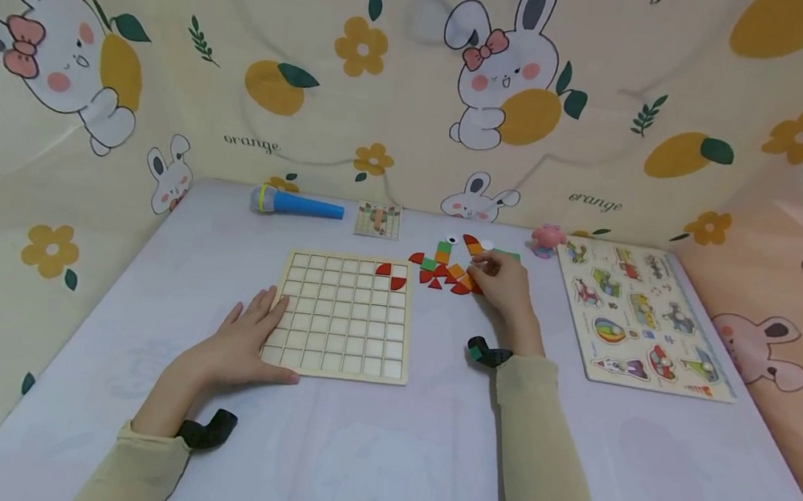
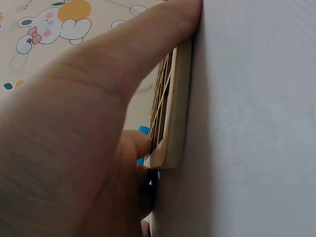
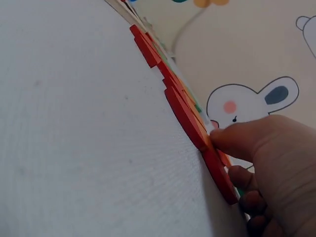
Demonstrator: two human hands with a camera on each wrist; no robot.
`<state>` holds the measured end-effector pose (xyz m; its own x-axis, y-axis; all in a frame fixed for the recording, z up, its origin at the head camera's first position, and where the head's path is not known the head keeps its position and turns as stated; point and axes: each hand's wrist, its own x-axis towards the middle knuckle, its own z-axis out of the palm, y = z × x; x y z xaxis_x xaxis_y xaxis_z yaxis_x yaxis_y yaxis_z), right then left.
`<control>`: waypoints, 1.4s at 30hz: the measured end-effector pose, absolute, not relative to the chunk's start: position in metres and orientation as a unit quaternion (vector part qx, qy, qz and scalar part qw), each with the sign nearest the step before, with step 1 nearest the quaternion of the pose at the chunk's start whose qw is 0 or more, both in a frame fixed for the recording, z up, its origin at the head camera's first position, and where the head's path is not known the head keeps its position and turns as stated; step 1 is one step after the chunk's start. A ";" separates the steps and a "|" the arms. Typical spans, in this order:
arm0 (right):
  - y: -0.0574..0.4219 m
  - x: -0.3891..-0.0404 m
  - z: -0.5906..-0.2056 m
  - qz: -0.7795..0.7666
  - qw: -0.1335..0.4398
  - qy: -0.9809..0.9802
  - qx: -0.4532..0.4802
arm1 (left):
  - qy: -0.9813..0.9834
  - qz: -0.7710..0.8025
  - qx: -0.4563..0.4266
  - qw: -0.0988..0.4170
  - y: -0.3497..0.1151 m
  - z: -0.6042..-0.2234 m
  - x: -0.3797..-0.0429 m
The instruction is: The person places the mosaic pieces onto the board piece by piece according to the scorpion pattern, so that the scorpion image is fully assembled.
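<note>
My left hand [image 1: 240, 341] lies with fingers spread over the left edge of a pale wooden grid board [image 1: 340, 374]. Its thumb stretches along the board's near corner, and the left wrist view shows the board's edge [image 2: 177, 113] beside the hand. Two red quarter-round pieces [image 1: 398, 283] sit in cells near the board's upper right corner. My right hand [image 1: 507, 289] reaches into a loose pile of red, orange and green pieces [image 1: 441, 271]. In the right wrist view its thumb touches the pieces [image 3: 185, 116], fingers bent below; I cannot tell whether one is pinched.
Behind the board lie a blue toy microphone [image 1: 307, 206] and a small pattern card [image 1: 378, 221]. A pink toy figure [image 1: 548, 239] stands at the back, beside a wooden picture puzzle [image 1: 645, 318] on the right. A printed cloth [image 1: 399, 121] hangs behind the table.
</note>
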<state>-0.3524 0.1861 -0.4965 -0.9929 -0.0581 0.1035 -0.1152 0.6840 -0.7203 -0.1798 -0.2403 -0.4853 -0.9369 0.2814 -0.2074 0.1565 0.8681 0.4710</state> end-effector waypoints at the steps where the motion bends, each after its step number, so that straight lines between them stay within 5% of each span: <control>1: 0.186 -0.353 -0.496 0.390 0.033 -0.918 0.055 | 0.957 0.230 0.114 0.134 -0.241 -0.485 -0.180; 20: 0.203 -0.342 -0.479 0.373 -0.111 -0.919 0.057 | 0.955 0.235 0.118 0.134 -0.238 -0.484 -0.180; 32: 0.166 -0.352 -0.488 0.359 0.007 -0.925 0.122 | 0.958 0.228 0.109 0.136 -0.238 -0.485 -0.180; 42: 0.124 -0.355 -0.496 0.315 0.035 -0.940 0.127 | 0.957 0.233 0.114 0.132 -0.241 -0.487 -0.180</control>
<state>-0.3551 0.1241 -0.4955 -0.9655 -0.2156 0.1460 -0.2601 0.7698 -0.5829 -0.1803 -0.2412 -0.4866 -0.9389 0.2803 -0.1998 0.1569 0.8651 0.4765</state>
